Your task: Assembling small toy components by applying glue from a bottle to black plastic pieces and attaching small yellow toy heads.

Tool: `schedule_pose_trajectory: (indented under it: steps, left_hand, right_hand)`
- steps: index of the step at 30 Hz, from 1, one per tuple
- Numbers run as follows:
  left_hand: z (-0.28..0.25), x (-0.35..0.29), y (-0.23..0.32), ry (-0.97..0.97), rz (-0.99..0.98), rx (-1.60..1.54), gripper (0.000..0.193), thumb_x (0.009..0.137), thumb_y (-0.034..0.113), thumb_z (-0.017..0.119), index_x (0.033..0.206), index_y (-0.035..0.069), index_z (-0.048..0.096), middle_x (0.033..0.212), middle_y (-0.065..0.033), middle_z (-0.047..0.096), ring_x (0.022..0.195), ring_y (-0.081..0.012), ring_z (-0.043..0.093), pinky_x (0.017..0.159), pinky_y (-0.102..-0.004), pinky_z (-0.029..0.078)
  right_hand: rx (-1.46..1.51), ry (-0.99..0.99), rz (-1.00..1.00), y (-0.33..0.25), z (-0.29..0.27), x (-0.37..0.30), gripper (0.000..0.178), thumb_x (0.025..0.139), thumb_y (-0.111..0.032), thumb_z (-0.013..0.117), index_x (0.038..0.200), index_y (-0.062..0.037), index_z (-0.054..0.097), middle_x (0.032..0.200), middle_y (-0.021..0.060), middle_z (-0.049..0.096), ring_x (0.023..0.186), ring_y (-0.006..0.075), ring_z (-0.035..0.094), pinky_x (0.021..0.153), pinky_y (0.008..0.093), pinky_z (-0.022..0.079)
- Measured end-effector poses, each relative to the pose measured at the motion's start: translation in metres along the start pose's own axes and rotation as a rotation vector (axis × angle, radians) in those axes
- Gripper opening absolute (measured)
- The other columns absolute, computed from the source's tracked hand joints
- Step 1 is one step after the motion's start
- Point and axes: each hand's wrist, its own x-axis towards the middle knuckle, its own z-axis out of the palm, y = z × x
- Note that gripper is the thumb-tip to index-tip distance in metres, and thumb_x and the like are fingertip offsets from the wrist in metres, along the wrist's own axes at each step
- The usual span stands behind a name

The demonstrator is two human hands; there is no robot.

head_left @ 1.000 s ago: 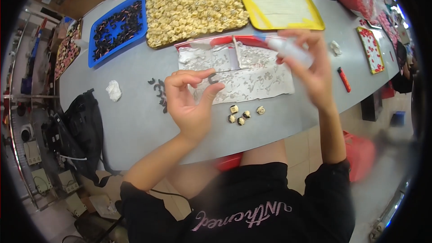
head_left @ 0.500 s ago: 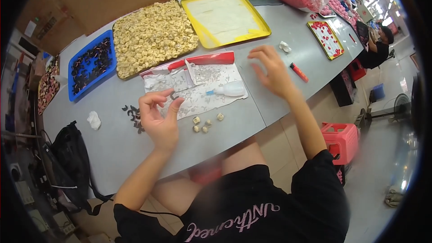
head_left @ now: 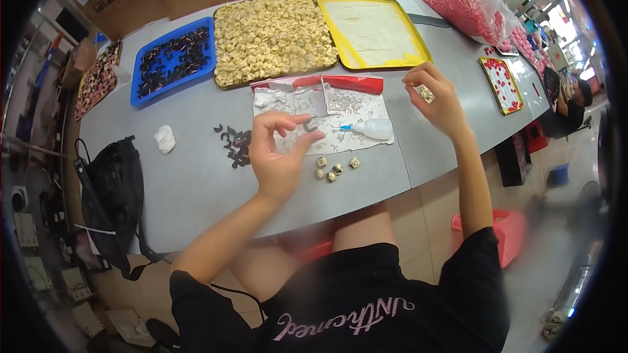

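Note:
My left hand (head_left: 280,155) hovers over the grey table, its thumb and fingers pinching a small dark curved piece (head_left: 310,127). My right hand (head_left: 439,99) is raised at the right and holds a small cream bead-like piece (head_left: 426,94) at its fingertips. Between the hands a white glue bottle (head_left: 373,129) with a blue tip lies on a clear plastic bag (head_left: 327,108) with a red strip. Several small cream pieces (head_left: 335,168) sit on the table just below the bag. A pile of small dark curved pieces (head_left: 237,143) lies left of my left hand.
A tray of cream pieces (head_left: 275,36), a blue tray of dark pieces (head_left: 171,60) and a yellow tray (head_left: 373,29) line the far side. A white wad (head_left: 165,137) and a black bag (head_left: 114,202) are left. A bag of red pieces (head_left: 468,6) and a red-dotted tray (head_left: 502,85) are right.
My right hand put the glue bottle down on the plastic bag and moved right, now holding a small cream piece. My left hand stayed near the bag with its dark piece.

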Motion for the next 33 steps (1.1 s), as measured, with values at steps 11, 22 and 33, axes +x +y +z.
schedule_pose_trajectory:
  steps: [11,22,33]
  left_hand:
    - [0.005,-0.013,0.011,-0.255,0.281,-0.021,0.046,0.062,0.003,0.082,0.093,0.007,0.048,0.087,-0.0060,0.067,0.073,-0.0159,0.052,0.065,-0.0271,0.042]
    - [0.004,-0.017,0.007,-0.251,0.296,-0.051,0.046,0.061,0.004,0.082,0.095,0.008,0.051,0.085,-0.0054,0.067,0.075,-0.0165,0.054,0.063,-0.0259,0.045]
    - [0.005,-0.015,0.009,-0.243,0.276,-0.058,0.039,0.062,0.001,0.080,0.090,0.007,0.055,0.086,-0.0053,0.066,0.074,-0.0176,0.056,0.063,-0.0264,0.046]
  right_hand:
    - [1.242,0.150,0.405,-0.113,0.065,-0.050,0.027,0.081,0.008,0.061,0.101,0.0005,0.045,0.097,0.0166,0.062,0.093,0.0213,0.063,0.083,0.0310,0.051]
    - [1.572,-0.033,0.594,-0.112,0.075,-0.054,0.023,0.084,0.000,0.062,0.102,-0.0008,0.048,0.098,0.0146,0.063,0.095,0.0185,0.060,0.085,0.0319,0.047]
    - [1.892,-0.123,0.571,-0.114,0.083,-0.049,0.030,0.085,-0.001,0.059,0.111,-0.0030,0.043,0.111,0.0196,0.059,0.105,0.0225,0.056,0.091,0.0353,0.044]
